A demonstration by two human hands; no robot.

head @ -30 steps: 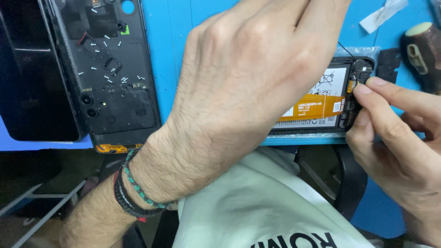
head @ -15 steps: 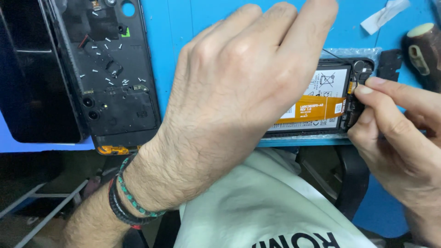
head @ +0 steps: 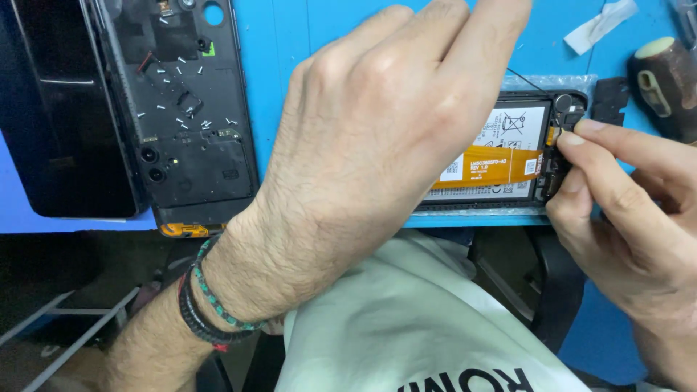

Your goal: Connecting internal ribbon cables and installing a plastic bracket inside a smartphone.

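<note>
An opened phone (head: 508,190) lies on the blue mat (head: 276,43), showing a white battery crossed by an orange flex cable (head: 501,165). My left hand (head: 377,145) lies across its left part, hiding it and holding it down, with the fingers reaching past the far edge. My right hand (head: 624,218) is at the phone's right end. Its thumb and forefinger are pinched on a small dark part (head: 570,120) there.
A black back cover (head: 181,116) strewn with several tiny screws lies at the left, beside a dark glossy panel (head: 58,109). At the right are a wooden-handled tool (head: 668,80), a small black plate (head: 610,101) and a white scrap (head: 599,25). My white garment (head: 406,319) is below the mat's edge.
My left hand has shifted slightly over the phone. My right fingers stay pinched at the phone's right end with only small movement.
</note>
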